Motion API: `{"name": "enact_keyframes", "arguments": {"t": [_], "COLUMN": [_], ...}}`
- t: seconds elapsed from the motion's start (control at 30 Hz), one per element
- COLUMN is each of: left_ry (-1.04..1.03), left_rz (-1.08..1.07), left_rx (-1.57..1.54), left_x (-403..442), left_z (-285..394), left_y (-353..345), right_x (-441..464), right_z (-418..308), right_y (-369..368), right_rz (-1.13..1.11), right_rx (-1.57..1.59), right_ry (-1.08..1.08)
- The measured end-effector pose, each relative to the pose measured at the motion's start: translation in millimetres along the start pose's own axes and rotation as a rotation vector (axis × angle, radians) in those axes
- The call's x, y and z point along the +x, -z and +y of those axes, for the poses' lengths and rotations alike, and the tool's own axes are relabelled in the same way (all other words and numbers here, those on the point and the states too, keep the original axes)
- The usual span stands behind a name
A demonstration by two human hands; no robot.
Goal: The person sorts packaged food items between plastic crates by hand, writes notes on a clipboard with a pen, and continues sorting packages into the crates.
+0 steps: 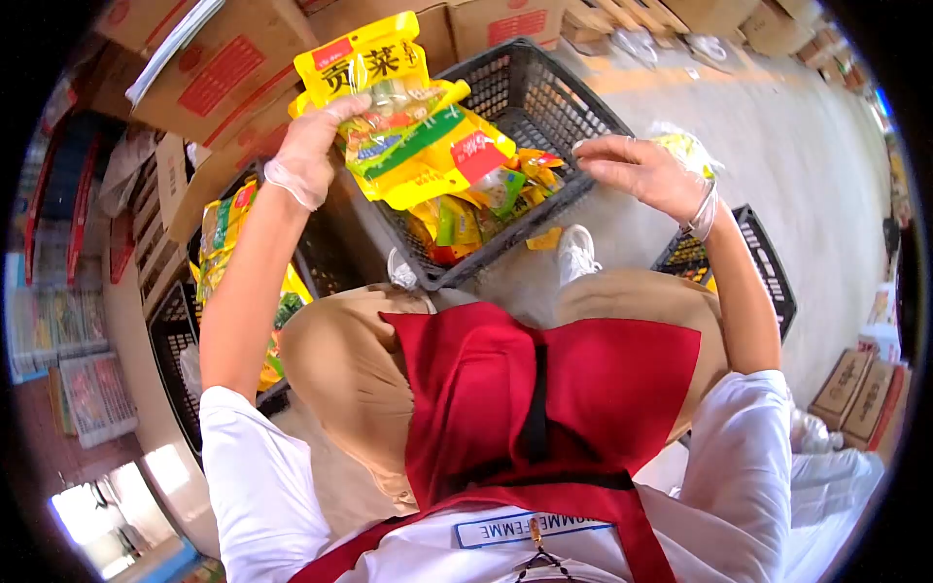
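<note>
My left hand (309, 151) grips yellow food packets by their left side, with clear plastic bunched at the wrist. One yellow packet (364, 63) with dark characters stands behind another yellow packet (428, 146) with a green band and a red corner. Both hang over the left part of a black plastic crate (578, 92). Inside the crate lie several small yellow, green and orange packets (476, 219). My right hand (641, 175) is just beyond the crate's right rim, fingers stretched out and nothing visible in them.
Cardboard boxes (214, 78) stack up behind the crate. At left, another black crate (175, 340) holds larger yellow packets (224, 243). A third black crate (768, 262) sits by my right forearm. Brown cartons (860, 398) lie at far right. My knees flank the middle crate.
</note>
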State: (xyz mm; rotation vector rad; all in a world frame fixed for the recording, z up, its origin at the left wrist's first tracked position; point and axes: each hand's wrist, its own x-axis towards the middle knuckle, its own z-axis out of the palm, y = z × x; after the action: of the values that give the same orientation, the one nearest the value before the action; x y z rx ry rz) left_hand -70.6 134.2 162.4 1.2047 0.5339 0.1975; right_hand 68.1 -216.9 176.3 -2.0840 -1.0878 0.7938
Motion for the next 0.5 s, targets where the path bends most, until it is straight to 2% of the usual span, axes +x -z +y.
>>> {"name": "enact_keyframes", "arguments": {"t": [0.17, 0.3, 0.43, 0.5], "left_ry": [0.057, 0.119, 0.194, 0.322], "left_rz": [-0.085, -0.095, 0.066, 0.259], "left_rx": [-0.074, -0.093, -0.035, 0.303], "left_x": [29, 85, 115, 111], "left_z": [-11, -83, -165, -193], "left_y": [-71, -86, -66, -57], "right_x": [-26, -27, -22, -20], "right_z": [45, 71, 81, 96], "right_y": [16, 24, 18, 14], "right_rz": [0.094, 0.158, 0.064, 0.081], "right_rx": [-0.006, -0.018, -0.042, -0.103], "right_ry": [-0.103, -0.072, -0.082, -0.053]}}
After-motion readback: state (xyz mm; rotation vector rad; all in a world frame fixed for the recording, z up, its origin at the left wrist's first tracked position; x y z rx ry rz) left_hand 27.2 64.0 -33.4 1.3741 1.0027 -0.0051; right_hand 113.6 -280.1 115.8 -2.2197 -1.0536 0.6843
